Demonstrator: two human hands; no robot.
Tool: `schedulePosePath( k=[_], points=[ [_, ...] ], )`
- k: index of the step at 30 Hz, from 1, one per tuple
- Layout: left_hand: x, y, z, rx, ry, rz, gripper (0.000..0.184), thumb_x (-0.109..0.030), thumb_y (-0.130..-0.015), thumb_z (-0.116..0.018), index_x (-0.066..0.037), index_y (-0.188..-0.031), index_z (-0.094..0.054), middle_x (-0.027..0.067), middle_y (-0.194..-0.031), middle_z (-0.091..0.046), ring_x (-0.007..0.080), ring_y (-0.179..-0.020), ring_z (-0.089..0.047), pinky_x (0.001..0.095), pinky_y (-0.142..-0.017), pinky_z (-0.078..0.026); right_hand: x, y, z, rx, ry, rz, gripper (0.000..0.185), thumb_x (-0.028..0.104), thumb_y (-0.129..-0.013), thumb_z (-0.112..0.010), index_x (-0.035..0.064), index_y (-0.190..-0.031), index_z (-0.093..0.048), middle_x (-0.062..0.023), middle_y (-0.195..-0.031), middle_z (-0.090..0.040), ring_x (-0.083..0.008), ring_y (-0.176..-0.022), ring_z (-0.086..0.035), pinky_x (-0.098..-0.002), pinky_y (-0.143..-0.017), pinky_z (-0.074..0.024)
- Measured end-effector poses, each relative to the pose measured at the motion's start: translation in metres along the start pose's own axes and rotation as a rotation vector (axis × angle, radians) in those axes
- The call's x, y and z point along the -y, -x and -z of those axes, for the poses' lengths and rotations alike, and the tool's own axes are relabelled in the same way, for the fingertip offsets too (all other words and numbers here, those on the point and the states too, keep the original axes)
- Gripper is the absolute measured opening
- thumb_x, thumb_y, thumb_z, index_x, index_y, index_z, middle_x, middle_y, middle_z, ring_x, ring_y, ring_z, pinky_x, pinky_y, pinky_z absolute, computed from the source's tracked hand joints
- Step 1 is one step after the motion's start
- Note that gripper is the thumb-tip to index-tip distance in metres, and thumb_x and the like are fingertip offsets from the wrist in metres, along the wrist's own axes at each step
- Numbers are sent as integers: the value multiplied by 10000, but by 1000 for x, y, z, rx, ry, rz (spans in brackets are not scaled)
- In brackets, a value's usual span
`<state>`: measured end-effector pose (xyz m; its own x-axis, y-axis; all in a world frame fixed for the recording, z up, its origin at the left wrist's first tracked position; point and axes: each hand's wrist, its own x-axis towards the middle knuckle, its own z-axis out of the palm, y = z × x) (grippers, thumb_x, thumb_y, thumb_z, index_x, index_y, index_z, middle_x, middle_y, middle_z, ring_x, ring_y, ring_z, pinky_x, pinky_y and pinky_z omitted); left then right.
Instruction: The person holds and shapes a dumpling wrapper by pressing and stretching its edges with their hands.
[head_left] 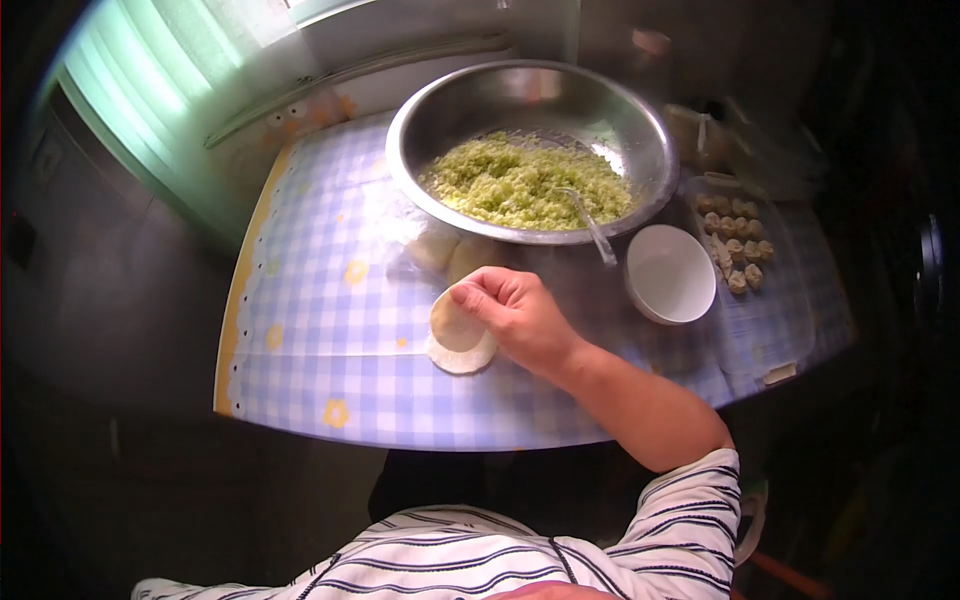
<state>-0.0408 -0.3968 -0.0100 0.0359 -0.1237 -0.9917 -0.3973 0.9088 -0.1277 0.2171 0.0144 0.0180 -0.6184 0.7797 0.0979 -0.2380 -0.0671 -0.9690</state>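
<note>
My right hand (510, 315) is closed, pinching the upper edge of a thin round dough wrapper (455, 328) between thumb and fingers. Under it another pale round wrapper (462, 360) lies on the checked tablecloth; whether more are stacked there I cannot tell. Just behind the hand sits a clear plastic bag (405, 228) with pale rounded pieces, probably dough, beside it or inside it. My left hand does not show; a blurred patch of skin at the bottom edge cannot be made out.
A large steel bowl (400, 165) of chopped green filling (530, 180) stands at the back, a metal spoon (590, 228) leaning out. To its right are a white bowl (670, 275) and a clear tray (790, 300) with several small dumplings (735, 235). The table's front edge curves near my body.
</note>
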Motion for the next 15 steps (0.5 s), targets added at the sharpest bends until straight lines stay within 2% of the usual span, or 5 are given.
schedulePosePath(
  k=[6, 7, 11, 13, 15],
  points=[
    [-65, -4, 26, 25, -145, 252, 556, -453, -925, -323, -15, -1254, -419, 152, -1226, -510, 261, -1110, -492, 442, -941, -383, 4, -1, 4, 12, -96, -92, 215, 199, -897, -537, -1, -901, -617, 2, -797, -607, -48, -735, -530, -202, -683, -428],
    [-116, 32, -2, 279, -571, 1, 501, -407, -931, -340, 8, -1165, -497, 145, -1136, -564, 252, -1017, -556, 418, -848, -453, 4, -1, 4, 13, -105, -103, 223, 203, -897, -538, -4, -907, -619, 0, -799, -609, -51, -739, -532, -205, -688, -428],
    [-187, 111, -95, 757, -423, -783, 400, -306, -925, -412, 46, -1049, -557, 161, -1002, -604, 208, -823, -611, 386, -740, -505, 5, -3, 6, -35, -104, -163, 239, 211, -886, -553, -10, -939, -627, -20, -833, -627, -72, -754, -549, -221, -703, -433],
    [-206, 120, -136, 550, -526, -1242, 312, -226, -903, -477, 28, -1070, -544, 128, -996, -590, 184, -882, -586, 293, -764, -484, 7, -3, 7, -27, -137, -152, 242, 212, -884, -556, -12, -943, -627, -24, -839, -629, -74, -765, -554, -221, -715, -434],
    [-240, 108, -173, 214, -558, -1678, 347, -191, -880, -508, 52, -1127, -498, 182, -1124, -544, 244, -1006, -556, 352, -850, -455, 9, -3, 6, -12, -140, -111, 239, 208, -879, -564, -14, -940, -627, -26, -838, -629, -71, -756, -557, -217, -697, -441]
  ],
)
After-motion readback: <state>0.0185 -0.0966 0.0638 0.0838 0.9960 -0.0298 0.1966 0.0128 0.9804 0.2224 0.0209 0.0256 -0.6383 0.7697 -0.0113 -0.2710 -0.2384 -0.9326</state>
